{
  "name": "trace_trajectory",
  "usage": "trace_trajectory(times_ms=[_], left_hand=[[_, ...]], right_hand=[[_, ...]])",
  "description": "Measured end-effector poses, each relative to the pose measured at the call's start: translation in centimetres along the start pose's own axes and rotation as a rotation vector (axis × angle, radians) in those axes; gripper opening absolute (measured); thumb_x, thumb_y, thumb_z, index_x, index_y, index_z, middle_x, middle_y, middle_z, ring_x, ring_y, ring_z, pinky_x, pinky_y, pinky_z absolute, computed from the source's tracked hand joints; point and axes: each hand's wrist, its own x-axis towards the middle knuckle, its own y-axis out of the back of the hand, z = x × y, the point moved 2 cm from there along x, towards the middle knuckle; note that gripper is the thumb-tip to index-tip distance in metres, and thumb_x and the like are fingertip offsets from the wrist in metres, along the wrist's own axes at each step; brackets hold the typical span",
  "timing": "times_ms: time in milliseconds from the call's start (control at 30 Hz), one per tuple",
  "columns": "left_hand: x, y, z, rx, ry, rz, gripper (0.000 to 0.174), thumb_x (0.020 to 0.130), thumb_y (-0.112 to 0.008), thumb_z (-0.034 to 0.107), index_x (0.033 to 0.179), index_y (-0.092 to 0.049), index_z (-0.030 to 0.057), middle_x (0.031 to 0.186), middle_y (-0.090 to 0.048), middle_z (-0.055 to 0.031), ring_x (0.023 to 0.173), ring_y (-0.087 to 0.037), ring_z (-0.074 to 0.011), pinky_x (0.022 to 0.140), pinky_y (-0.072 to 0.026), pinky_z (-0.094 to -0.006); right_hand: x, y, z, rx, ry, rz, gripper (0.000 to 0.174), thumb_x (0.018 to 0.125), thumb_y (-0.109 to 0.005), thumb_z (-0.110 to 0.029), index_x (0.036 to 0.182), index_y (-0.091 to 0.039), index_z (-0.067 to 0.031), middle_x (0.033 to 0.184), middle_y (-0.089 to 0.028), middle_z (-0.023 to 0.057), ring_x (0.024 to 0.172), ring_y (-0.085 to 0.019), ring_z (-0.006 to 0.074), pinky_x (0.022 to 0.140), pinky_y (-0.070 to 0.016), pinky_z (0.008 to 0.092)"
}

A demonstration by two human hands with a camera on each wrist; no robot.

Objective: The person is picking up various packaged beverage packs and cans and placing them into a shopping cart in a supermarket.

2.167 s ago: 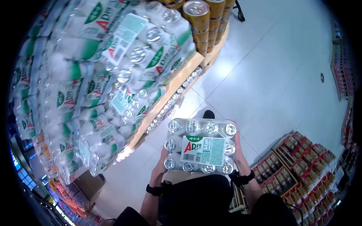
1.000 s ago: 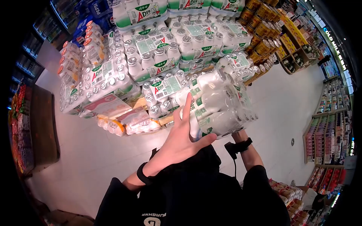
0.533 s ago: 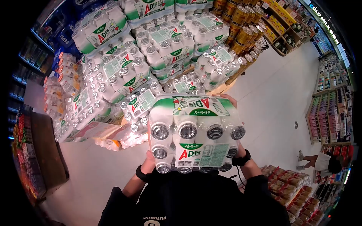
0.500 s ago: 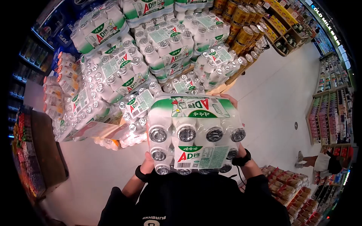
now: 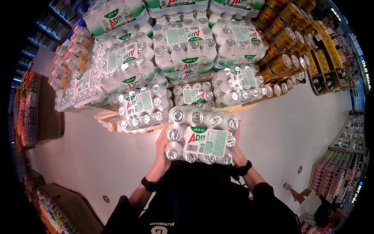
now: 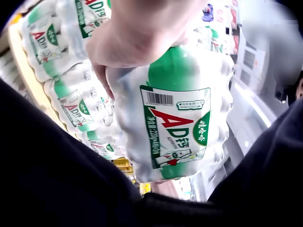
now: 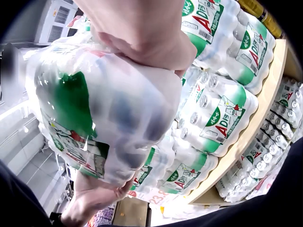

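Observation:
In the head view, a clear-wrapped pack of white milk-drink bottles (image 5: 208, 141) with foil tops and a green-and-red AD label is held in front of my body. My left hand (image 5: 161, 150) grips its left end, and my right hand (image 5: 238, 150) holds the right end. The left wrist view shows the pack's printed side (image 6: 177, 125) below my left hand (image 6: 137, 40), whose fingers bend round its edge. From the right wrist, the pack (image 7: 104, 109) hangs between my right hand (image 7: 147, 35) and my left hand (image 7: 94, 194).
Matching bottle packs (image 5: 185, 43) are piled on a wooden-edged display just ahead. Gold cans (image 5: 282, 39) stand at its right, orange-capped bottles (image 5: 74, 54) at its left. Shelves (image 5: 335, 171) line the right side, where a person (image 5: 313, 204) is low in view. Pale floor (image 5: 105, 163) surrounds me.
The pack has turned over and about in my hands; my left hand, spread against it a second ago, now grips its end. Since half a second ago, the pack is farther from the head camera.

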Motion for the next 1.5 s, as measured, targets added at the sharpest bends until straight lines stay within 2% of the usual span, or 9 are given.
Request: trace_trajectory(times_ms=[167, 400, 500, 633, 767, 900, 1200, 1400, 1500], left_hand=[[2.2, -2.1, -2.6, -0.606, 0.052, 0.200, 0.049, 0.094, -0.048, 0.045, 0.125, -0.057, 0.0082, 0.118, -0.065, -0.0093, 0.107, -0.063, -0.0271, 0.093, -0.0520, -0.0430], [4.6, -3.4, -7.1, -0.731, 0.060, 0.468, 0.072, 0.092, -0.040, 0.067, 0.133, -0.054, 0.0096, 0.132, -0.058, -0.0106, 0.118, -0.056, -0.0311, 0.101, -0.0463, -0.0497], [6.2, -1.7, -9.8, -0.765, 0.039, 0.396, 0.068, 0.097, -0.034, 0.064, 0.136, -0.051, 0.0103, 0.135, -0.056, -0.0117, 0.120, -0.055, -0.0321, 0.104, -0.0451, -0.0507], [6.5, -2.0, -11.2, -0.699, 0.066, 0.442, 0.078, 0.094, -0.029, 0.070, 0.138, -0.049, 0.0093, 0.138, -0.054, -0.0105, 0.124, -0.053, -0.0330, 0.104, -0.0441, -0.0523], [6.0, 2.0, -16.7, -0.116, -0.126, 0.239, 0.056, 0.101, -0.038, 0.046, 0.138, -0.047, 0.0053, 0.135, -0.055, -0.0116, 0.123, -0.054, -0.0314, 0.103, -0.0455, -0.0502], [4.1, 0.4, -13.9, 0.534, -0.095, 0.126, 0.036, 0.103, -0.045, 0.018, 0.136, -0.047, 0.0053, 0.133, -0.054, -0.0114, 0.124, -0.051, -0.0245, 0.106, -0.0430, -0.0409], [3.9, 0.0, -15.6, 0.425, -0.117, 0.120, 0.039, 0.102, -0.042, 0.028, 0.134, -0.050, 0.0076, 0.132, -0.054, -0.0105, 0.122, -0.052, -0.0247, 0.105, -0.0438, -0.0399], [5.0, -1.0, -16.2, 0.038, -0.062, 0.169, 0.044, 0.102, -0.039, 0.034, 0.136, -0.048, 0.0081, 0.134, -0.054, -0.0105, 0.122, -0.052, -0.0259, 0.105, -0.0444, -0.0412], [6.3, -1.8, -15.8, -0.369, -0.033, 0.250, 0.046, 0.101, -0.038, 0.037, 0.137, -0.047, 0.0083, 0.134, -0.053, -0.0105, 0.122, -0.053, -0.0264, 0.105, -0.0447, -0.0418]], right_hand=[[3.7, 1.2, 0.7, -0.144, 0.058, -0.054, 0.065, 0.099, -0.033, -0.060, 0.138, -0.036, -0.0084, 0.134, -0.047, 0.0130, 0.125, -0.048, 0.0245, 0.108, -0.0388, 0.0403], [6.6, 3.7, 2.1, -0.534, 0.354, -0.022, 0.074, 0.093, -0.041, -0.064, 0.129, -0.043, 0.0007, 0.124, -0.046, 0.0132, 0.120, -0.045, 0.0245, 0.106, -0.0316, 0.0360], [6.4, 3.2, 1.7, -0.638, 0.475, -0.038, 0.076, 0.094, -0.042, -0.064, 0.130, -0.042, 0.0032, 0.126, -0.046, 0.0153, 0.121, -0.045, 0.0261, 0.106, -0.0312, 0.0365], [5.6, 2.3, -1.0, -0.853, 0.303, -0.104, 0.068, 0.094, -0.056, -0.050, 0.133, -0.042, 0.0024, 0.128, -0.049, 0.0161, 0.117, -0.050, 0.0262, 0.098, -0.0404, 0.0364], [5.2, 2.0, -3.5, -1.148, 0.127, -0.132, 0.063, 0.091, -0.066, -0.036, 0.136, -0.042, 0.0015, 0.132, -0.050, 0.0197, 0.115, -0.055, 0.0299, 0.089, -0.0493, 0.0384], [4.4, 0.5, -4.9, -1.258, 0.083, -0.196, 0.065, 0.090, -0.068, -0.037, 0.135, -0.042, 0.0032, 0.136, -0.049, 0.0243, 0.119, -0.055, 0.0367, 0.088, -0.0511, 0.0429], [4.9, -2.2, -7.8, -1.569, -0.022, -0.354, 0.082, 0.082, -0.072, -0.056, 0.122, -0.048, 0.0112, 0.116, -0.060, 0.0311, 0.111, -0.060, 0.0417, 0.089, -0.0495, 0.0450], [8.9, -7.7, -9.0, -1.804, -0.440, -0.613, 0.096, 0.078, -0.064, -0.071, 0.107, -0.054, 0.0201, 0.097, -0.063, 0.0343, 0.108, -0.062, 0.0392, 0.087, -0.0502, 0.0430], [12.0, -7.8, -7.2, -1.886, -0.618, -0.799, 0.109, 0.077, -0.061, -0.076, 0.134, -0.039, 0.0151, 0.119, -0.055, 0.0393, 0.117, -0.057, 0.0420, 0.095, -0.0455, 0.0439]])
